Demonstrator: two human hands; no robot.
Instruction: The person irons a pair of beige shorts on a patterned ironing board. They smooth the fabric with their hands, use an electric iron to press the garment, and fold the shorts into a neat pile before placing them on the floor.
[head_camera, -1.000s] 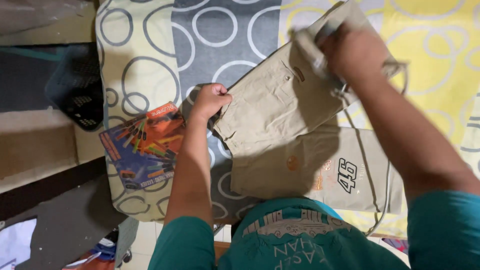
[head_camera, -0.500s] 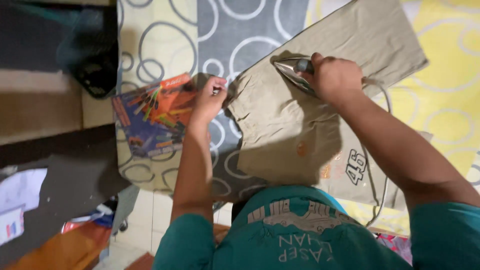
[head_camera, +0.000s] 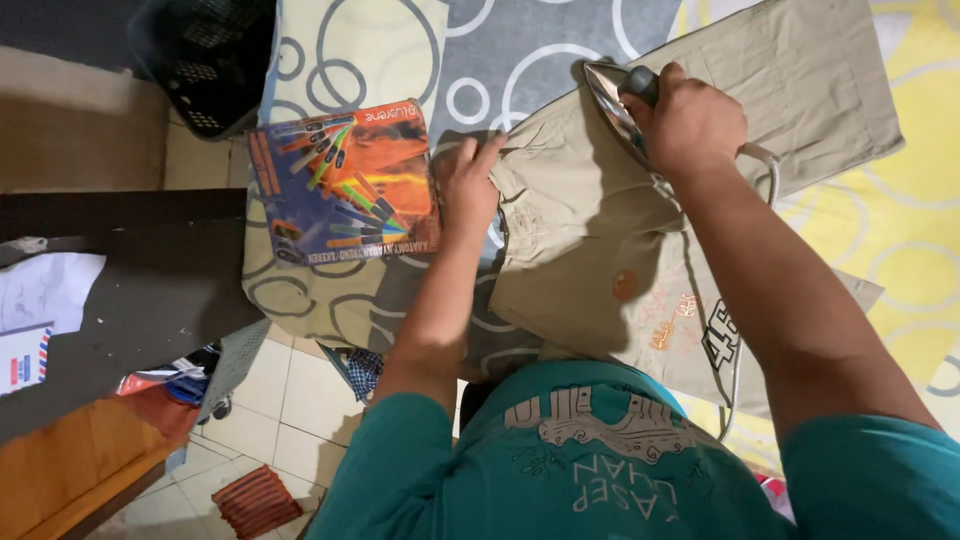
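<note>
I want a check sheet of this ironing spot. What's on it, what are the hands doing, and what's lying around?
Surface: ring-patterned yellow and grey cloth cover, mostly flat.
Job's things: beige cotton shorts spread out; metal iron on them.
Clutter: colourful flat cardboard packet beside the shorts.
Hands: left hand pinches the waistband; right hand grips the iron's handle.
Cables: pale iron cord runs across the shorts.
Surroundings: black plastic basket, tiled floor, papers.

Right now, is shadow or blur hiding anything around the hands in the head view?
Head view: sharp, no real motion blur; light from above casts a dark shadow of the left hand and arm over the patterned cloth; the iron soleplate glints slightly; the right hand covers its handle; khaki shorts stay evenly lit.
</note>
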